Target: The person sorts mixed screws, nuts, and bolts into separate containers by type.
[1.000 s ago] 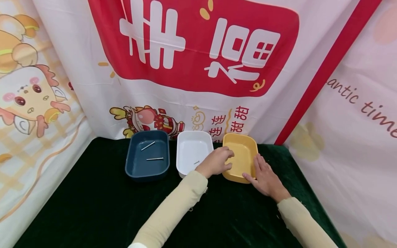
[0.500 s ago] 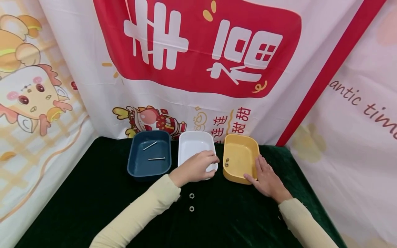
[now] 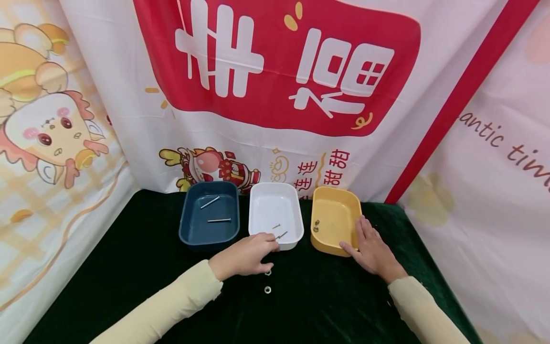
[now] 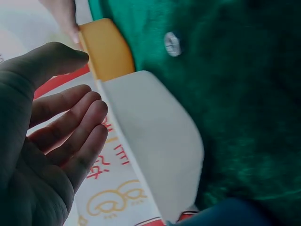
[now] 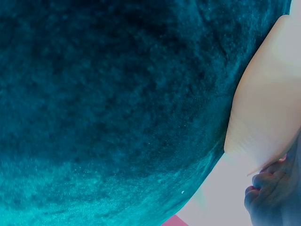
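Note:
My left hand [image 3: 247, 255] hovers at the near edge of the white tray [image 3: 277, 196], with its fingers loosely bent and nothing between them. Just under its thumb a hex nut [image 3: 268, 273] is partly covered, and another hex nut [image 3: 268, 290] lies nearer on the cloth. Two small screws [image 3: 281, 235] show inside the white tray. My right hand [image 3: 374, 251] rests against the yellow tray [image 3: 339, 241], straight fingers along its right side and thumb at the near rim. Two small nuts [image 3: 316, 226] lie inside the yellow tray.
To the left stands a dark blue tray [image 3: 209, 188] with two long bolts [image 3: 219, 220] in it. The three trays line up at the back of a dark green cloth [image 3: 301, 310], before a printed curtain [image 3: 275, 114].
My left hand has withdrawn from the yellow tray, crossing the white one leftward and toward me. Nuts in the yellow tray and screws in the white tray came into sight. My right hand stays put.

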A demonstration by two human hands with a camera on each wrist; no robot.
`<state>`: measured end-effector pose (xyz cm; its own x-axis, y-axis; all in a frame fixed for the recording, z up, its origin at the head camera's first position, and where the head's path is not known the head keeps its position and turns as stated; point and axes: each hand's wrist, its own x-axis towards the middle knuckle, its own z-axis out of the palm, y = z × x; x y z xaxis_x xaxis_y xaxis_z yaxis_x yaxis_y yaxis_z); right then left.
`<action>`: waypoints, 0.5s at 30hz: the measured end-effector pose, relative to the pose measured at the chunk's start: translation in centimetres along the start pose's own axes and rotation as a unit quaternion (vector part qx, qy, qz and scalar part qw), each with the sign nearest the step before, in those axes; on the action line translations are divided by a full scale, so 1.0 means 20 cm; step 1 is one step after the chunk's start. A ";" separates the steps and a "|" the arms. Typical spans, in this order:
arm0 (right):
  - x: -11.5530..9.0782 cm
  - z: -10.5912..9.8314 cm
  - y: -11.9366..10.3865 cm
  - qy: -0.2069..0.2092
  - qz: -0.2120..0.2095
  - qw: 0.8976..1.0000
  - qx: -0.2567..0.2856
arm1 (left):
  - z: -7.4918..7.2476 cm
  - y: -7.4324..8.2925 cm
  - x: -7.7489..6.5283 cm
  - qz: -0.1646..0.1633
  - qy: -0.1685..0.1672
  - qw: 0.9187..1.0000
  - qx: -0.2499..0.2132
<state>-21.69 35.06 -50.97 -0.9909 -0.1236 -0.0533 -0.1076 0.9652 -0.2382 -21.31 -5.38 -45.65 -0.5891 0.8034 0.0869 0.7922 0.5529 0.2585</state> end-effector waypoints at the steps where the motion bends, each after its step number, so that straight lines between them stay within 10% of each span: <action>1: 0.00 0.00 0.00 0.000 0.000 1.000 -0.001 | 0.01 -0.01 -0.01 -0.001 -0.004 1.000 -0.001; 15: 0.00 0.01 0.01 0.002 0.000 1.000 0.003 | 0.18 -0.09 -0.08 -0.026 -0.059 0.997 -0.030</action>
<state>-21.76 35.19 -51.20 -0.9912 -0.1229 -0.0495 -0.1073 0.9640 -0.2432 -21.23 -6.85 -49.69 -0.6032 0.7966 -0.0403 0.7484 0.5827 0.3169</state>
